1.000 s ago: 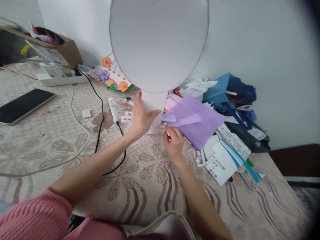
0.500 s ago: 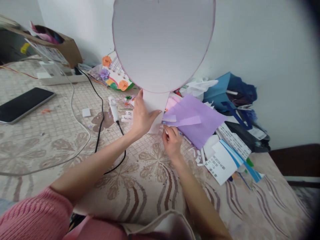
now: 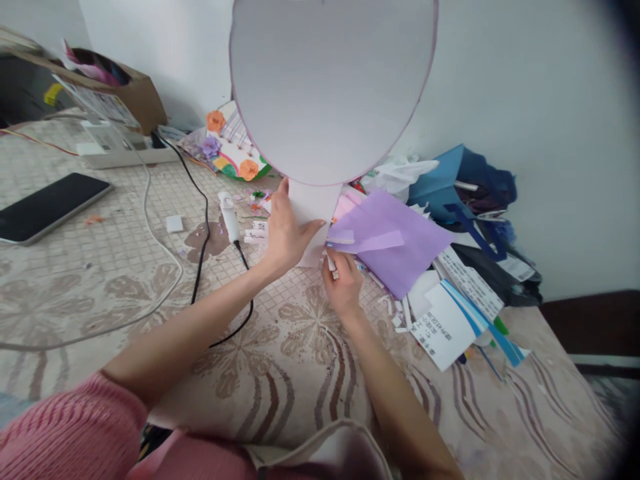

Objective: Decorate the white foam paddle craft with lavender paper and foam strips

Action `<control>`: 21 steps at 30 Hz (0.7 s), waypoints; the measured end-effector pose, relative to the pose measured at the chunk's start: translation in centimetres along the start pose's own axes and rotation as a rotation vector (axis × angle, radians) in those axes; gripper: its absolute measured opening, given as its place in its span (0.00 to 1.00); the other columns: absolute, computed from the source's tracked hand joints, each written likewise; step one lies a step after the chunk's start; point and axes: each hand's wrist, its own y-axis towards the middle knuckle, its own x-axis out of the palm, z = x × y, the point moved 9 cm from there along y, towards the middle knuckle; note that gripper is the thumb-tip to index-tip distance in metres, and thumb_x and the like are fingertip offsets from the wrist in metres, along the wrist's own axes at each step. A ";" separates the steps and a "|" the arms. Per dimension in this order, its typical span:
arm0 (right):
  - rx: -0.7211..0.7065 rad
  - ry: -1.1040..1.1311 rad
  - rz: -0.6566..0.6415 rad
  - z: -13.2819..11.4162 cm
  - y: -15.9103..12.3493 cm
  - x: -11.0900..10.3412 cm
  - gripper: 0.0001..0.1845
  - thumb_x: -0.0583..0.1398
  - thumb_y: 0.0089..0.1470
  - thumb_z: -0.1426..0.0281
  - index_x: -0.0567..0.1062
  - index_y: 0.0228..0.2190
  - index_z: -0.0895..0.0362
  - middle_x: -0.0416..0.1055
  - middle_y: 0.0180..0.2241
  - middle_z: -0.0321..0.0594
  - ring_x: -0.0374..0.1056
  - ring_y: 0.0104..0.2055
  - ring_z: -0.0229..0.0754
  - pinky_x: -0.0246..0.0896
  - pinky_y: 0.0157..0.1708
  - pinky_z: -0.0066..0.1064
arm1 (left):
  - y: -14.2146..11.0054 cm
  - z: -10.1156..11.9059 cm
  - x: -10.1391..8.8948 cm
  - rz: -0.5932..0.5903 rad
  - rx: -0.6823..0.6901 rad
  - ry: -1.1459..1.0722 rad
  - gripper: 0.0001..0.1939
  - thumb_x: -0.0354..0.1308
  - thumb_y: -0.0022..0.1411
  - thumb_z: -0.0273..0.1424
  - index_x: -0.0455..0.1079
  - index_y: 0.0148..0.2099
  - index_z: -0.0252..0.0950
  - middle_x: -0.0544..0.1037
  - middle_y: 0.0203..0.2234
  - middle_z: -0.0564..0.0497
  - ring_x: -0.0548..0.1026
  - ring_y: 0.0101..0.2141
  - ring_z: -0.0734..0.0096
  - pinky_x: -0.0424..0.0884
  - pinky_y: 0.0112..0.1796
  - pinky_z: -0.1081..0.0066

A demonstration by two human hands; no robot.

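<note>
The beige flower-patterned tablecloth (image 3: 295, 373) carries everything; near its far edge the large round white panel, thinly outlined in purple (image 3: 333, 87), stands up. A flat purple sheet (image 3: 400, 263) lies towards the far right corner. Your half-curled left hand (image 3: 289, 233) clasps the panel's flat white neck (image 3: 316, 200), probably steadying the top-heavy weight. Beside it, your nearly closed right hand (image 3: 344, 283) seems to pinch a small white piece (image 3: 331, 262), perhaps for fine control

This looks like a room at home: a flowered tablecloth (image 3: 315, 323) spreads beneath the fingers (image 3: 283, 205), a phone (image 3: 55, 205) and a power strip (image 3: 133, 159) lie to their left, a blue bag (image 3: 435, 179) and printed papers (image 3: 440, 330) to their right, a pale wall (image 3: 530, 113) beyond.
</note>
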 end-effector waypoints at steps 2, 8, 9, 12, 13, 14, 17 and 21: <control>0.001 0.011 -0.007 0.0 0.1 0.0 0.13 0.55 0.62 0.76 0.74 0.46 0.53 0.75 0.37 0.43 0.73 0.40 0.44 0.70 0.41 0.36 | 0.0 0.1 0.1 -0.004 0.000 0.002 0.49 0.67 0.54 0.28 0.39 0.68 0.41 0.55 0.63 0.36 0.55 0.65 0.41 0.50 0.63 0.41; 0.013 0.052 -0.030 0.0 0.2 0.2 0.12 0.54 0.62 0.75 0.74 0.43 0.54 0.75 0.37 0.43 0.72 0.40 0.44 0.69 0.41 0.36 | -0.1 0.2 0.1 -0.004 0.004 -0.004 0.49 0.66 0.54 0.28 0.39 0.68 0.41 0.55 0.63 0.36 0.54 0.65 0.40 0.50 0.63 0.40; 0.018 0.059 -0.031 0.0 0.2 0.2 0.12 0.54 0.62 0.75 0.74 0.43 0.54 0.75 0.37 0.43 0.72 0.41 0.44 0.68 0.41 0.36 | -0.2 0.1 0.2 -0.004 0.005 -0.010 0.49 0.66 0.54 0.28 0.39 0.68 0.42 0.55 0.64 0.36 0.54 0.65 0.40 0.49 0.63 0.40; 0.037 0.085 -0.027 0.1 0.2 0.3 0.12 0.54 0.62 0.75 0.74 0.43 0.54 0.75 0.37 0.43 0.72 0.41 0.44 0.68 0.42 0.36 | -0.2 0.0 0.2 -0.011 0.000 -0.023 0.49 0.66 0.54 0.28 0.39 0.68 0.42 0.54 0.64 0.37 0.53 0.65 0.40 0.48 0.64 0.41; 0.043 0.091 -0.025 0.2 0.2 0.3 0.12 0.54 0.61 0.75 0.74 0.43 0.54 0.75 0.37 0.43 0.72 0.41 0.44 0.68 0.42 0.36 | -0.2 0.0 0.2 -0.014 -0.001 -0.023 0.49 0.66 0.54 0.28 0.39 0.68 0.42 0.54 0.64 0.37 0.53 0.66 0.40 0.48 0.64 0.41; 0.049 0.097 -0.023 0.2 0.2 0.3 0.12 0.54 0.61 0.75 0.74 0.43 0.54 0.75 0.37 0.43 0.72 0.41 0.44 0.67 0.42 0.36 | -0.2 0.0 0.2 -0.017 -0.002 -0.022 0.49 0.66 0.54 0.28 0.39 0.68 0.42 0.54 0.64 0.37 0.53 0.66 0.40 0.48 0.64 0.41; 0.056 0.102 -0.023 0.3 0.2 0.3 0.11 0.53 0.62 0.75 0.74 0.42 0.54 0.75 0.36 0.42 0.72 0.41 0.44 0.67 0.41 0.36 | -0.1 0.1 0.2 -0.017 -0.003 -0.011 0.49 0.66 0.54 0.27 0.39 0.68 0.42 0.54 0.64 0.37 0.53 0.65 0.40 0.48 0.63 0.40; 0.063 0.104 -0.029 0.3 0.2 0.4 0.11 0.53 0.62 0.74 0.74 0.41 0.54 0.75 0.36 0.42 0.72 0.41 0.44 0.67 0.41 0.36 | -0.1 0.2 0.2 -0.015 -0.004 0.007 0.49 0.66 0.54 0.27 0.39 0.68 0.42 0.55 0.63 0.37 0.54 0.65 0.40 0.49 0.63 0.40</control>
